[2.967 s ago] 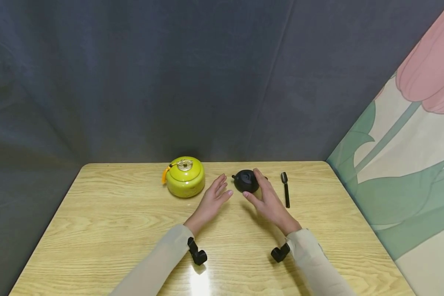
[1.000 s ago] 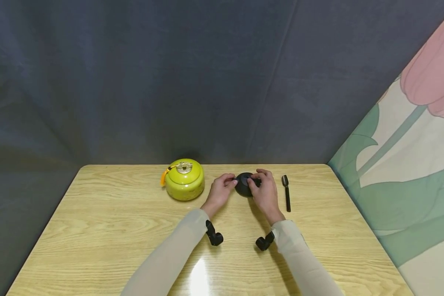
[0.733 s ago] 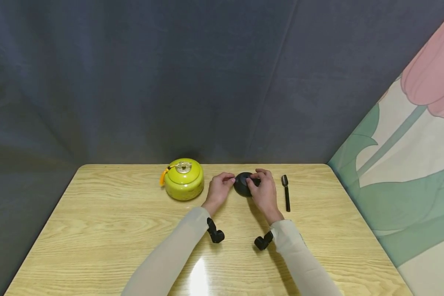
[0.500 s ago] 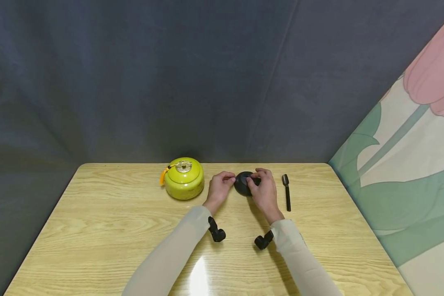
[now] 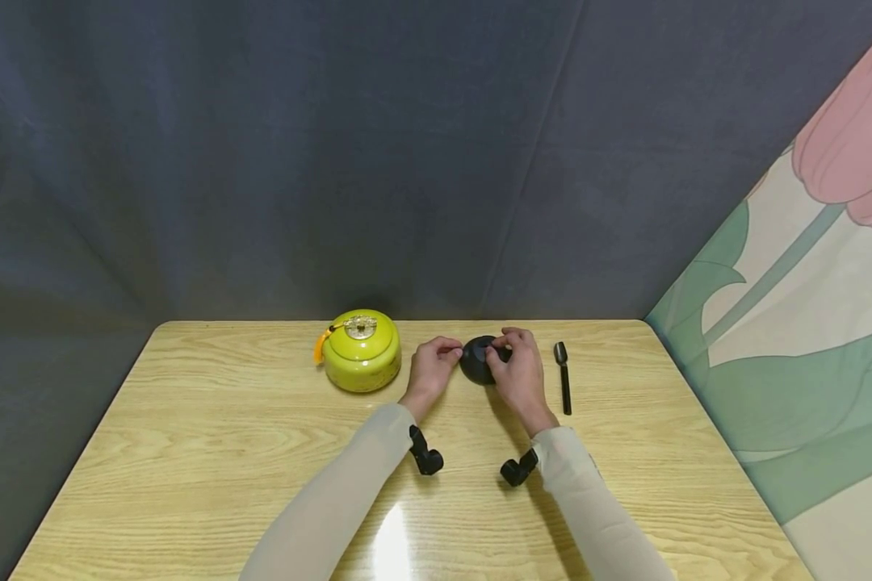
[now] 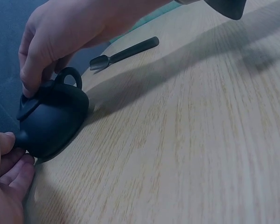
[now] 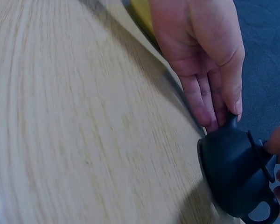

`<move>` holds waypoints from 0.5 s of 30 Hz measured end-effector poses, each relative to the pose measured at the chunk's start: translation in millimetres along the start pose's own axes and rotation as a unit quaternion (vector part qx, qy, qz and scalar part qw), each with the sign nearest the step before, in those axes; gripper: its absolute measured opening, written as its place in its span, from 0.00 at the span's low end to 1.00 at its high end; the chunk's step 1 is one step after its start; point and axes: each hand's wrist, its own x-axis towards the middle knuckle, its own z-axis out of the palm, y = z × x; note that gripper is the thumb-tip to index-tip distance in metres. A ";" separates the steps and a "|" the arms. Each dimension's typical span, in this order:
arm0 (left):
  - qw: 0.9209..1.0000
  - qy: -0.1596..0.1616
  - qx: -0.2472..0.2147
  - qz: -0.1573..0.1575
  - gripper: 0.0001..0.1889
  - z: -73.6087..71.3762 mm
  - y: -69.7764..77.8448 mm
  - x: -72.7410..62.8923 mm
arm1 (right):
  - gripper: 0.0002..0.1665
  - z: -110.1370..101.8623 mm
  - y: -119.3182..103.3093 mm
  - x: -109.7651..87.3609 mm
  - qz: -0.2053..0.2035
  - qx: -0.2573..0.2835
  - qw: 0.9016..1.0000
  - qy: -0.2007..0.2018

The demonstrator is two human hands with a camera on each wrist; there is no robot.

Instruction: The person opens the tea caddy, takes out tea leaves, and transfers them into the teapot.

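Thumb and fingertips (image 6: 29, 89) of the right hand (image 5: 521, 373) pinch the lid (image 7: 260, 156) of a small, round, matte-black teapot (image 7: 231, 163); the left hand (image 5: 430, 373) pinches its spout (image 7: 231, 121). Should the lid slip from so small a hold, it could drop askew; a hard tug on the spout might tip the pot. Spout points left and loop handle (image 7: 274, 210) right, the long axis running roughly along the back edge. The pot sits on the pale wood-grain table (image 5: 189, 444), between a glossy yellow-green lidded jar (image 5: 363, 369) and a black-handled scoop (image 5: 564, 383).
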 end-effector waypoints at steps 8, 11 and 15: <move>1.000 0.001 -0.003 -0.004 0.09 -0.1 -1.4 0.7 | 0.10 -4.8 -0.2 -0.2 -0.023 0.002 1.000 0.000; 1.000 0.003 -0.001 -0.004 0.08 0.8 -2.0 0.3 | 0.09 -6.1 -0.7 -2.1 -0.032 0.000 0.999 0.002; 1.000 0.005 0.002 -0.004 0.08 2.0 -2.3 0.4 | 0.09 -8.9 -2.5 -4.7 -0.034 -0.003 0.999 -0.001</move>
